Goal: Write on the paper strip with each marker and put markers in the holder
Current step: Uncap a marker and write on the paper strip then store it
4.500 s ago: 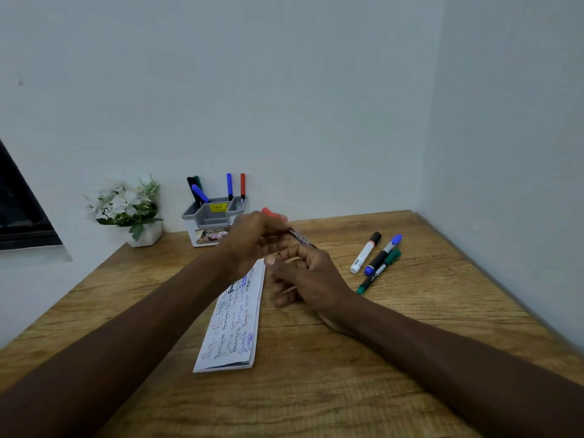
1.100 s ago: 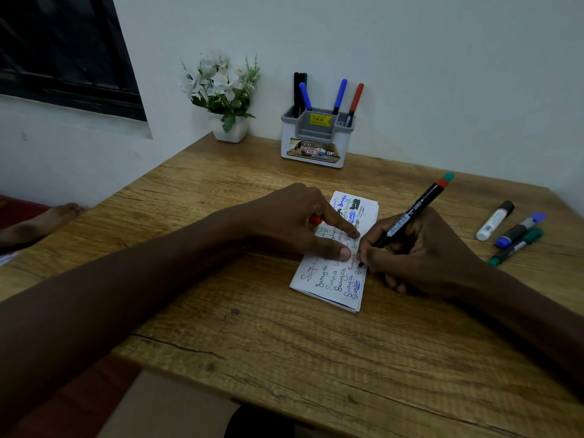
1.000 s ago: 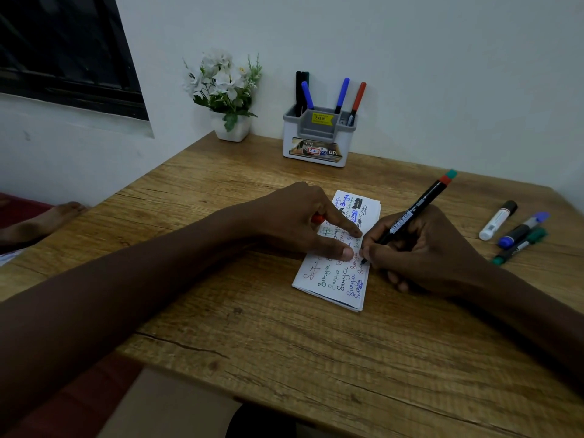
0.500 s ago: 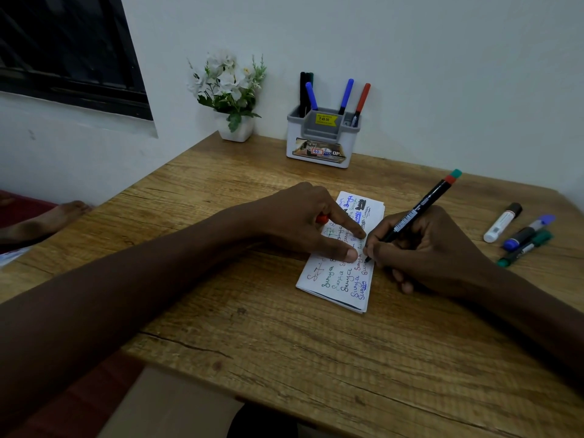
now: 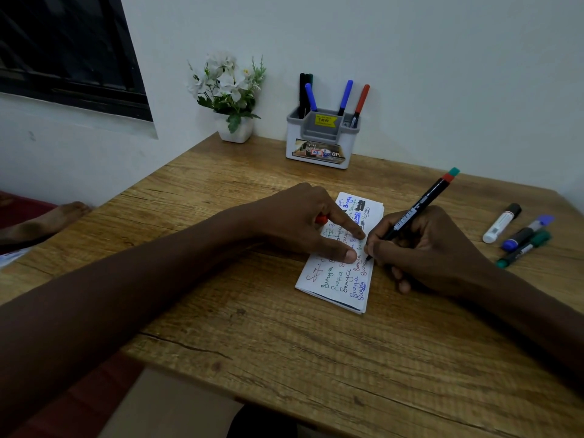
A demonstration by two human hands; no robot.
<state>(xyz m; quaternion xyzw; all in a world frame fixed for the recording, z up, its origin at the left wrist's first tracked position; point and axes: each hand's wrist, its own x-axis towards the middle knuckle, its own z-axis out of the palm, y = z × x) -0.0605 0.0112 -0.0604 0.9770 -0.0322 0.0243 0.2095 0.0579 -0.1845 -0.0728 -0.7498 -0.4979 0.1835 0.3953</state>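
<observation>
A folded white paper strip (image 5: 335, 279), covered with coloured handwriting, lies in the middle of the wooden table (image 5: 284, 343). My left hand (image 5: 294, 222) presses it down with index finger and thumb, and its curled fingers hold a red cap (image 5: 321, 219). My right hand (image 5: 426, 248) grips a black marker (image 5: 423, 200) with a red and green end. Its tip touches the strip's right edge. A grey-white holder (image 5: 319, 143) at the back wall has several markers standing in it.
Three capped markers lie at the right: a white one (image 5: 501, 223), a blue one (image 5: 524, 233) and a green one (image 5: 523, 249). A potted white flower (image 5: 232, 90) stands left of the holder. A bare foot (image 5: 47, 219) shows beyond the table's left edge.
Earlier both hands held the marker above the strip, pulling off its cap. Now the left hand pins the strip and the right hand's marker tip is on it, moving slightly.
</observation>
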